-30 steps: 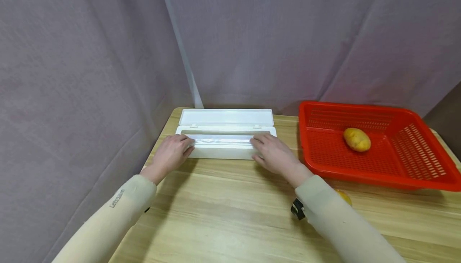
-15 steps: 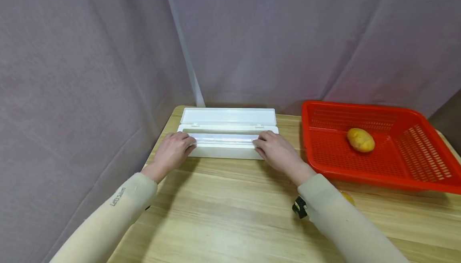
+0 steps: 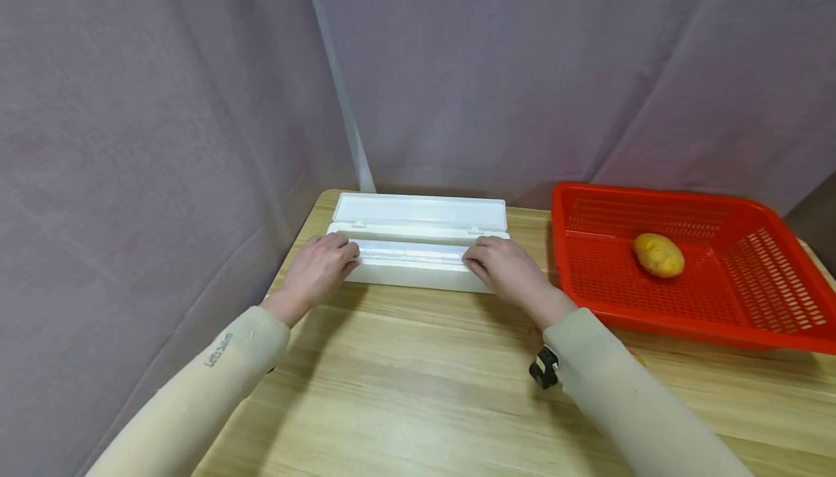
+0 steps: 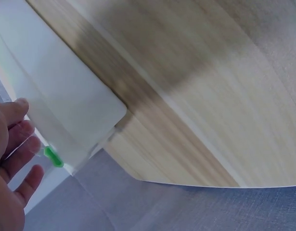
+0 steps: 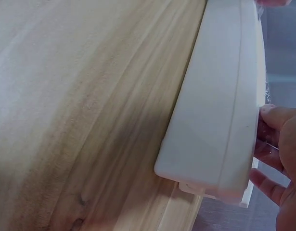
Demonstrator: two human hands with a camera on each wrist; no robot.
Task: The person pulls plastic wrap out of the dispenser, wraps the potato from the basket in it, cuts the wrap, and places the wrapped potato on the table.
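A long white plastic wrap dispenser (image 3: 424,275) lies near the back edge of the table, its lid (image 3: 421,210) tipped back. Clear plastic wrap (image 3: 411,252) stretches across its opening. At the left end, my left hand (image 3: 318,265) pinches the wrap between thumb and curled fingers. My right hand (image 3: 512,270) pinches it toward the other end. The left wrist view shows a small green piece (image 4: 53,157) by the fingers at the dispenser's end. From the right wrist, the dispenser's smooth front (image 5: 205,110) is visible beside the thumb.
To the right stands a red plastic basket (image 3: 653,317) with one potato (image 3: 658,255) inside. A yellow-orange item (image 3: 636,357) is mostly hidden behind the right sleeve. Grey curtains (image 3: 490,78) hang behind and left of the wooden table (image 3: 405,390).
The right thumb has drawn in toward its fingers, and both hands now pinch the wrap. The view has shifted slightly; the dispenser and basket appear a little further right.
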